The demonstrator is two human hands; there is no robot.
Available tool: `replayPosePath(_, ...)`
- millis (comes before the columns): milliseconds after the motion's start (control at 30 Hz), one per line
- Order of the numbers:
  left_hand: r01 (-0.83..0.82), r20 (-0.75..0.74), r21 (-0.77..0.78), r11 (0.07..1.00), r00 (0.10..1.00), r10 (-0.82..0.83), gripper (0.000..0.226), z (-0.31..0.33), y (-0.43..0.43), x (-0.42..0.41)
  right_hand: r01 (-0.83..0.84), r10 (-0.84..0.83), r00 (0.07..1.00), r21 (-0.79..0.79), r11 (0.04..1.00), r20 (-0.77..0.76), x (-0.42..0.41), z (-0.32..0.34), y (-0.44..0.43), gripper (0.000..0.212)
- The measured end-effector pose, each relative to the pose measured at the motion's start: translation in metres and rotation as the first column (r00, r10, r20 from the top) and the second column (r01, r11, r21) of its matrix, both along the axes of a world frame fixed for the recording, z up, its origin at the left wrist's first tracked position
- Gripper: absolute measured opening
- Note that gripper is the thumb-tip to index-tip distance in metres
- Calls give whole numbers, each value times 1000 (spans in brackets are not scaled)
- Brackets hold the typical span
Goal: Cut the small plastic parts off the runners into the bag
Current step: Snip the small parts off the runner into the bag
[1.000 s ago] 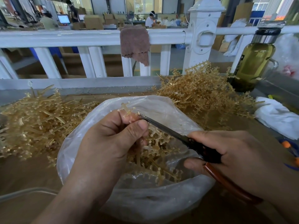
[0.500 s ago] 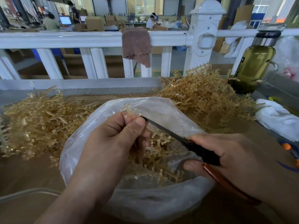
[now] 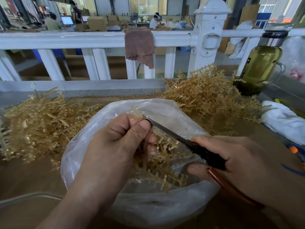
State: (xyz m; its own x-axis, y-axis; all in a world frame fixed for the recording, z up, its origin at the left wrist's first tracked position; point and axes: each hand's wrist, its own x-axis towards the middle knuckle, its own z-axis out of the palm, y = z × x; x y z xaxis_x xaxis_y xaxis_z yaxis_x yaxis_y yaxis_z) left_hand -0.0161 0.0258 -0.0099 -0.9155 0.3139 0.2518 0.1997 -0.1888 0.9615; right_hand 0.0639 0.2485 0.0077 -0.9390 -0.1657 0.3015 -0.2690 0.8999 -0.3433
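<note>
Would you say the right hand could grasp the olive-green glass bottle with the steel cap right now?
Probably not yet: the right hand grips the black-bladed, red-handled scissors; the olive-green bottle looks unobstructed beside the amber runner pile.

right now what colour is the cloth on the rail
Dull brownish-pink. The cloth hangs over the white rail, seen in the head view.

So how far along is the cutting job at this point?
Midway, it seems. Done: the left pile looks like mostly bare runners, though I cannot be sure. In hand: the left hand holds a runner over the open bag, and the right hand holds scissors with the tip at its top end. Left: the right pile still bristles with small parts.
</note>
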Motion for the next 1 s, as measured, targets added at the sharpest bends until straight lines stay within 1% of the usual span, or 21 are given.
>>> replayPosePath(200,0,-14,8,1000,1000,0,19,-2,2,-2,-7,7,1000,5,1000,-28,-1,-2,0,48)
replayPosePath(367,5,-7,17,1000,1000,-5,19,-3,2,-2,-9,9,1000,7,1000,-26,-1,-2,-2,53)
replayPosePath(533,4,3,14,1000,1000,-4,20,-4,1,-1,-9,10,1000,35,999,-30,0,2,-4,44)
replayPosePath(800,-21,-14,-19,1000,1000,20,23,-3,1,0,2,-1,1000,48,999,-20,2,4,-5,40)
replayPosePath(900,-31,19,0,1000,999,31,22,-2,2,0,2,-2,1000,44,999,-1,1,2,-6,44)
replayPosePath(1000,-49,28,0,999,998,49,31,-2,1,0,14,-14,1000,16,1000,23,0,-1,-7,50)
